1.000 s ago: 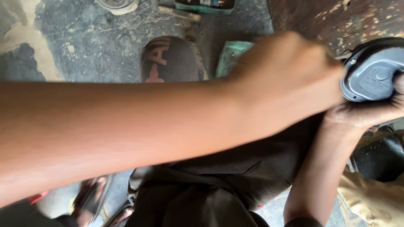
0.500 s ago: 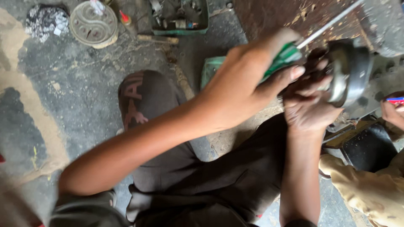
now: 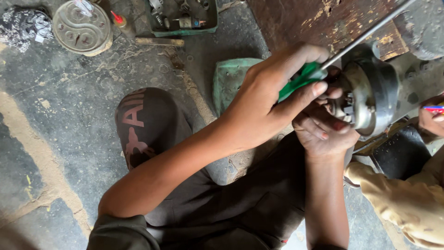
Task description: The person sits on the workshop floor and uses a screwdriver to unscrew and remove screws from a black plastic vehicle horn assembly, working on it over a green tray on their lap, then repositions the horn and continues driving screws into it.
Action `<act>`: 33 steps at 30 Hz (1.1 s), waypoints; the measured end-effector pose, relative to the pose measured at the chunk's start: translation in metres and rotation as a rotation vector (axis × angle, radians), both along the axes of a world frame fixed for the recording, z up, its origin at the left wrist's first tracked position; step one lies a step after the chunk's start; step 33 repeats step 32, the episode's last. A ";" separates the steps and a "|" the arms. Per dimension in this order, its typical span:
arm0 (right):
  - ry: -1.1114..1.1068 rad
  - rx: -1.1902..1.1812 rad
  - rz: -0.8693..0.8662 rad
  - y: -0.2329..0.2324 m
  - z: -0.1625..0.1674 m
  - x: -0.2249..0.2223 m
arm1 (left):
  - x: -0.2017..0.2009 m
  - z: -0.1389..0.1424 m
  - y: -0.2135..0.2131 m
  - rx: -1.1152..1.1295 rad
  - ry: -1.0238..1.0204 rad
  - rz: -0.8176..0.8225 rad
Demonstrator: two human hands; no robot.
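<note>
My left hand [image 3: 273, 99] is wrapped around the green handle of a screwdriver [image 3: 303, 78], whose long metal shaft runs up to the right. My right hand [image 3: 323, 132] cups a round dark metal motor housing [image 3: 372, 90] from below, fingers at its open face. The two hands meet at the housing, above my dark-trousered lap.
A green metal piece [image 3: 231, 78] lies on the grey floor beside my knee. Far left are a round metal cover [image 3: 82, 27] and a small oil bottle [image 3: 121, 22]. A green tray of parts [image 3: 182, 16] sits at top. Another person's hand and tan sleeve [image 3: 407, 199] are at right.
My left arm has drawn back from the camera. Its hand took the screwdriver to the housing, which is now turned with its open face toward my hands.
</note>
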State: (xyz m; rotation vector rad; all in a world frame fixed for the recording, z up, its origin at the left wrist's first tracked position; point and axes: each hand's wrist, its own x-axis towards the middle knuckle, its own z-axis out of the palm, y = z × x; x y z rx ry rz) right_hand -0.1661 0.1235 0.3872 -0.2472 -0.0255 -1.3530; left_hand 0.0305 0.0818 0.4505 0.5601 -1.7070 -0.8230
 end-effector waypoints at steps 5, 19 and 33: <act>0.325 0.039 -0.092 -0.003 0.013 0.014 | -0.003 -0.020 -0.003 0.497 0.057 -0.151; 0.898 0.301 -0.347 -0.022 -0.021 0.000 | -0.016 -0.061 -0.016 0.918 0.155 -0.176; 1.794 -0.070 -0.362 0.001 -0.094 -0.039 | 0.005 -0.032 -0.006 1.490 0.750 -0.270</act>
